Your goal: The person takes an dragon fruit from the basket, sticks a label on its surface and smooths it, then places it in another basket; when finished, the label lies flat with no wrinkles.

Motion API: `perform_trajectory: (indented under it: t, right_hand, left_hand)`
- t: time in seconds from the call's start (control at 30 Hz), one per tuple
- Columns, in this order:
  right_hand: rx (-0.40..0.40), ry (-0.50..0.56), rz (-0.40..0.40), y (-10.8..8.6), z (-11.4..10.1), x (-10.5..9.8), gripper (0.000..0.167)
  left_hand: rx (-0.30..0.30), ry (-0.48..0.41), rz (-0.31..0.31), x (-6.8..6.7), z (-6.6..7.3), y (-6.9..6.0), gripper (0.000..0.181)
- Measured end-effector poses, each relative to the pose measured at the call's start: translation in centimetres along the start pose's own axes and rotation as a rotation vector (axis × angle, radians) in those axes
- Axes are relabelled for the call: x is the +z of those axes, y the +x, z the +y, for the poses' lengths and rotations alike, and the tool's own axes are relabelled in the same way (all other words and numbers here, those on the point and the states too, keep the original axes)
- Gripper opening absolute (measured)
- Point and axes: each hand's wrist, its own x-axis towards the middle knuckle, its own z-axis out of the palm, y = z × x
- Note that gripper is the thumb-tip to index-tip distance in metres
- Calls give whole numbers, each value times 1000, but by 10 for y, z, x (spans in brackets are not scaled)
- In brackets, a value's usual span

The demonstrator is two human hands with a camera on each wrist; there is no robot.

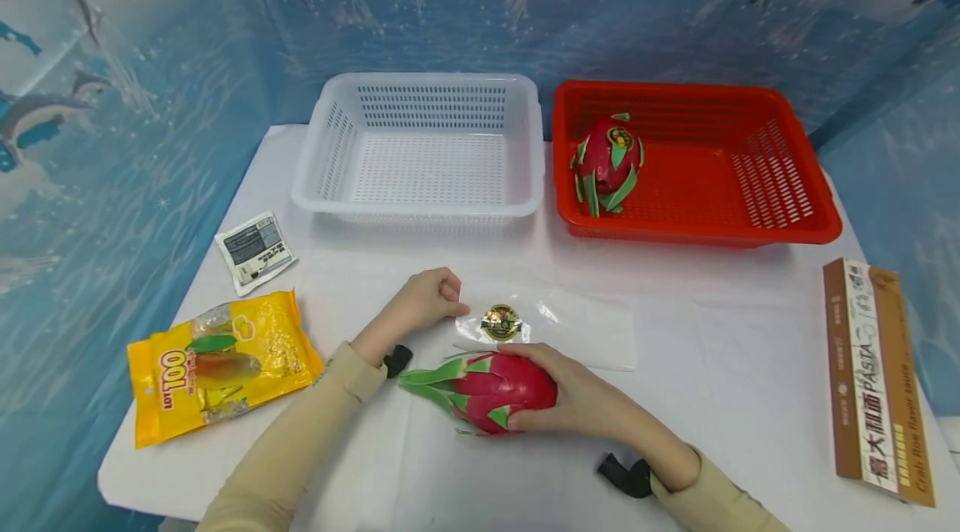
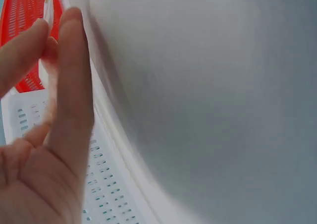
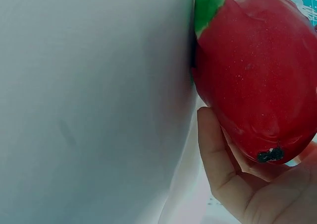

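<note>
The right hand [image 1: 577, 399] grips the rounded right end of a red dragon fruit [image 1: 510, 390] lying on its side, its green leaf tips pointing left. In the right wrist view, fingers [image 3: 213, 144] curl around the bottom end of the fruit [image 3: 257, 75]. Behind it a clear plastic bag [image 1: 577, 328] with a round black-and-gold sticker [image 1: 500, 323] lies flat. At the bag's left edge, the left hand [image 1: 423, 300] pinches with thumb and curled fingers. The left wrist view shows this hand [image 2: 54, 115] with thumb and a finger meeting by a thin pale strip.
A white basket [image 1: 420, 208] stands at the back; right of it, a red basket [image 1: 705, 233] holds another dragon fruit [image 1: 609, 157]. A yellow snack bag [image 1: 225, 365] and small white packet [image 1: 257, 253] lie left. A brown pasta box [image 1: 877, 382] lies at the right edge.
</note>
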Motion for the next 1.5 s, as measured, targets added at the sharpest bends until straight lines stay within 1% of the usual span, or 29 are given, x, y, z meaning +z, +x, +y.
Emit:
perform_trajectory:
  t: [0.07, 0.2, 0.27, 0.33, 0.4, 0.47, 0.53, 0.63, 0.7, 0.8, 0.87, 0.93, 1.1, 1.2, 1.27, 1.4, 1.5]
  right_hand:
    - [-4, -17, 4, 0, -1, 0, 80]
    - [-18, -53, 11, 1, -4, -2, 79]
    - [-22, -71, 11, 1, -5, -4, 79]
    - [-32, -89, 18, 1, -6, -7, 78]
    - [-53, -112, 43, 1, -7, -10, 77]
    - [-78, -119, 93, 3, -6, -14, 73]
    - [-110, -121, 169, 6, -5, -19, 67]
    - [-131, -128, 283, 13, -6, -25, 56]
    - [-158, -158, 350, 19, -5, -29, 50]
    - [-196, -221, 425, 29, -6, -33, 44]
    - [-221, -256, 458, 36, -5, -35, 41]
    - [-223, -285, 474, 42, -6, -37, 39]
    - [-263, -384, 496, 56, -7, -36, 36]
    - [-301, -430, 511, 61, -7, -34, 35]
    - [-313, -447, 516, 64, -8, -33, 36]
    - [-328, -460, 509, 67, -8, -32, 37]
    - [-347, -464, 502, 68, -7, -31, 36]
  left_hand:
    - [13, -28, -26, -1, -1, -1, 25]
    - [40, -119, -82, -1, -2, -2, 18]
    - [63, -150, -112, -1, -3, -4, 20]
    - [89, -158, -131, 0, -4, -4, 24]
    - [117, -144, -134, 0, -5, -5, 27]
    - [135, -133, -126, 1, -5, -4, 29]
    - [142, -132, -117, 1, -5, -4, 29]
    - [145, -150, -114, 2, -4, -4, 29]
    - [145, -164, -113, 2, -3, -5, 26]
    - [145, -214, -127, 2, 0, -5, 17]
    - [136, -240, -139, 3, 2, -6, 21]
    - [136, -253, -143, 3, 4, -6, 26]
    - [166, -213, -107, 3, 7, -5, 20]
    - [172, -230, -98, 3, 8, -5, 21]
    - [170, -247, -101, 2, 10, -5, 26]
    - [162, -296, -132, 1, 12, -8, 39]
    - [165, -330, -151, 1, 12, -9, 41]
